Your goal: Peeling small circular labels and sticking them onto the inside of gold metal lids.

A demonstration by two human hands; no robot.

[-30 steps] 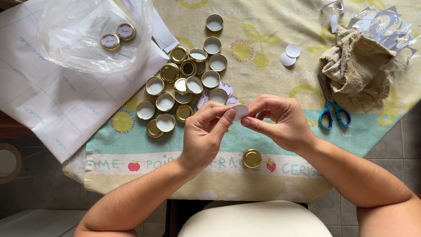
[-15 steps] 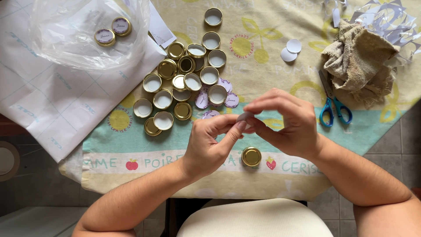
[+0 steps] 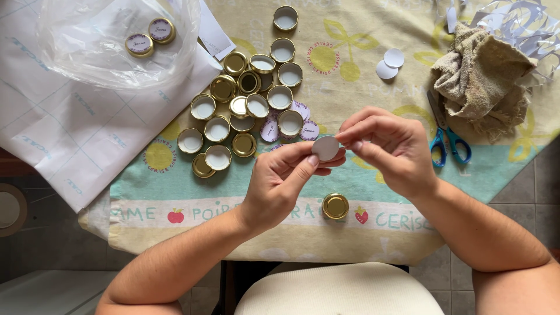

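Note:
My left hand [image 3: 279, 184] pinches a small round white sticker [image 3: 325, 148] between thumb and fingers, above the table's near part. My right hand [image 3: 388, 149] meets it from the right, fingertips on the sticker's right edge. A single gold jar lid [image 3: 335, 206] lies on the printed cloth [image 3: 233, 181] just below both hands. A heap of several gold lids [image 3: 248, 108] lies beyond my left hand, some showing white insides, with a few round purple-rimmed labels [image 3: 304, 129] among them.
A clear plastic bag [image 3: 111, 46] at the top left holds two labelled lids [image 3: 149, 36] on white backing paper [image 3: 64, 134]. Two white paper discs [image 3: 389, 64], blue-handled scissors [image 3: 444, 140], a crumpled beige rag [image 3: 481, 81] and paper scraps [image 3: 519, 23] lie on the right.
Both hands dipped towards the single lid, then rose again. The sticker now faces flat towards me, and my right fingertips have shifted to its right edge.

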